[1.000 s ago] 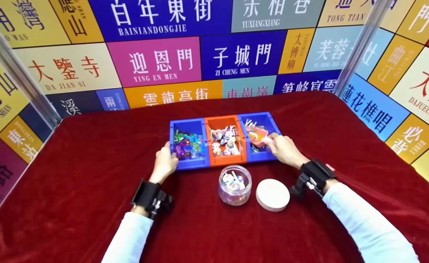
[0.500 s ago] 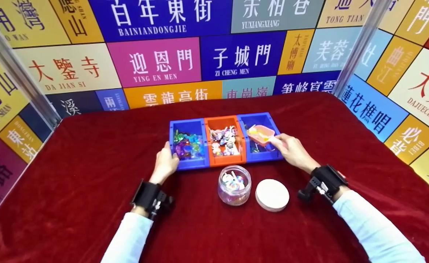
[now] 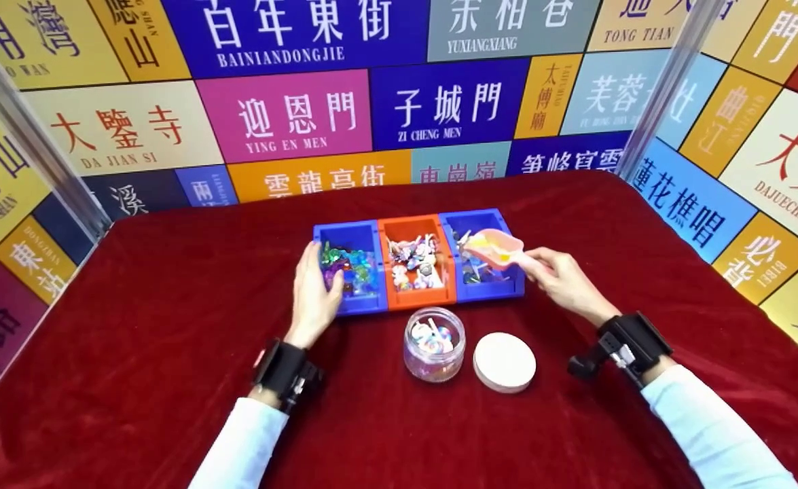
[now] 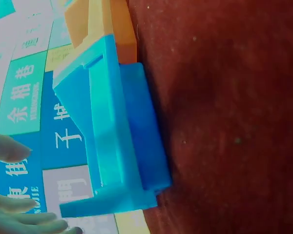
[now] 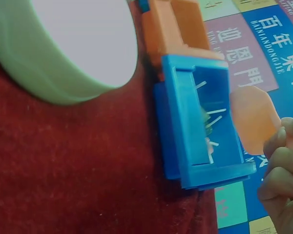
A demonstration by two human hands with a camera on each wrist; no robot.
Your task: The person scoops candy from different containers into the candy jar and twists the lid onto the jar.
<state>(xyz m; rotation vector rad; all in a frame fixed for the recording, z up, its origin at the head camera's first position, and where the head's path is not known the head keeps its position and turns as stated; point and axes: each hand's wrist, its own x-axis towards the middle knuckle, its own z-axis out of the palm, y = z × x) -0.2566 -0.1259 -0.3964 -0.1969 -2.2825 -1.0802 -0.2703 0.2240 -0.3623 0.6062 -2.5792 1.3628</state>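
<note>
My right hand pinches the handle of a pink scoop, tilted over the right blue bin with yellow and white pieces in it. In the right wrist view the scoop hangs above the blue bin, where white sticks show. At the left end of the row, my left hand is over the edge of the left blue bin, its thumb and fingers spread. The left wrist view shows those fingers extended and holding nothing. Green, blue and purple clear pieces lie in that bin.
Between the blue bins is an orange bin of mixed small pieces. A clear jar with swirl lollipop pieces stands in front, lidless. Beside it lies a white lid. Red cloth covers the table; printed panels stand behind.
The scoop has risen out of the right blue bin and moved right with my right hand. My left hand has let go of the left bin's side and shifted up over its edge.
</note>
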